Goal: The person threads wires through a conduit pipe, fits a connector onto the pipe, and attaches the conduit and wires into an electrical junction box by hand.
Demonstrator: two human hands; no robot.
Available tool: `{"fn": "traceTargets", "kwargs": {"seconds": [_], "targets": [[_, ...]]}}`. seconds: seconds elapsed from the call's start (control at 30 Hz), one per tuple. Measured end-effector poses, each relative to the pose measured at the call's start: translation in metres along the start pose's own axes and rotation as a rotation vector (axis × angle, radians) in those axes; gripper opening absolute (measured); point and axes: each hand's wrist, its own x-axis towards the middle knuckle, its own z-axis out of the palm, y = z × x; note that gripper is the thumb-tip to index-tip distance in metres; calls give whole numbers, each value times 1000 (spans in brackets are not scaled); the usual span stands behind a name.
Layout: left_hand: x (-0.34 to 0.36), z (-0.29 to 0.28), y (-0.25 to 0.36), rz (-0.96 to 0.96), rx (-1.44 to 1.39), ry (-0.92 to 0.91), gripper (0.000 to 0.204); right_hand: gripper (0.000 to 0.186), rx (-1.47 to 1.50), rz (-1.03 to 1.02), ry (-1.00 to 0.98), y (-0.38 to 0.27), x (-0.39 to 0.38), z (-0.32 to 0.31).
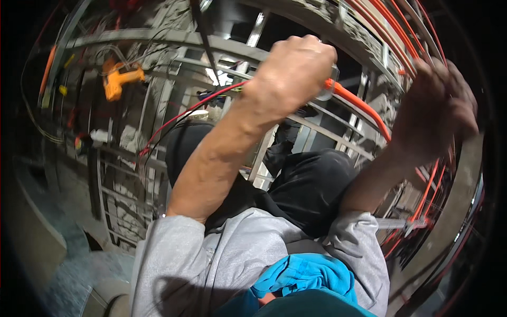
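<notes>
My left hand (296, 68) is raised in front of me, its fingers closed in a fist at the end of an orange conduit (364, 108). A clear round piece (326, 91) shows beside the fist where the conduit meets it. From behind my left wrist a red wire (195, 108) and a dark one run down to the left. Over on the right, my right hand (435, 113) is lifted close to a bundle of orange conduits (393, 24). Motion blur and shadow smear its fingers, and whether it holds anything is hidden.
A yellow-orange cordless tool (119, 79) sits at the upper left on a metal frame (158, 37). Grey metal bars cross below my hands, with gaps between them. More orange conduits (429, 190) run down the right side, next to a long beam (454, 195).
</notes>
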Motion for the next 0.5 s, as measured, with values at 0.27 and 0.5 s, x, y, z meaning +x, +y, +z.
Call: {"fn": "traceTargets", "kwargs": {"seconds": [0.27,0.5], "targets": [[-1,-1,-1,15,104,54,29,26,-724,468,-114,57,-21,10],[-1,-7,1,32,53,-37,29,24,-801,576,-389,52,-28,3]]}}
